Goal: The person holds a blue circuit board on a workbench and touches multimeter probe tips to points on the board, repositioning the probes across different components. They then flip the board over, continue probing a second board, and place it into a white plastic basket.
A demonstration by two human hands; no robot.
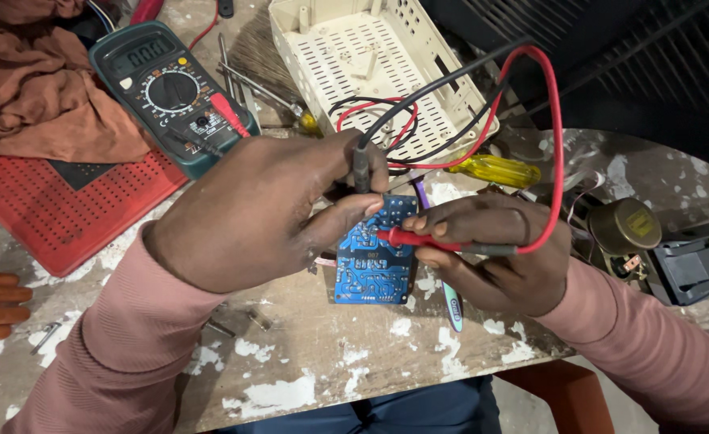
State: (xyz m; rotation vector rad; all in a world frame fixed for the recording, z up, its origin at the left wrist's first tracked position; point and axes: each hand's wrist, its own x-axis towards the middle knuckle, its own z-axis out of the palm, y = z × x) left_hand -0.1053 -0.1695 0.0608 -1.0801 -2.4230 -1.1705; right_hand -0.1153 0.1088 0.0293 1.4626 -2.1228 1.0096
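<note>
Two hands are seen at the centre of the frame, both closed around meter probes over a small blue circuit board (373, 257). The left hand (262, 213) is curled narrowly, and a black probe (361, 167) is pinched upright between thumb and fingers, its tip lowered to the upper edge of the board. The right hand (491, 249) is closed on a red probe (418, 239), which is held nearly flat and pointed leftward across the board; the board's right edge is touched by the fingertips. The board lies on a worn wooden surface (330, 354) with flaking white paint, and its left side is partly covered by the left thumb, so the exact contact points cannot be made out. Black and red leads (553, 120) are looped upward to the upper right. A dark green multimeter (169, 88) with a round dial is propped at upper left on a red perforated panel (65, 217), beside crumpled brown cloth (33, 88). A cream slotted plastic casing (378, 64) is set at top centre, and a yellow screwdriver handle (495, 170) is partly hidden behind the right hand. Pink ribbed sleeves are cut off by the lower edge.
</note>
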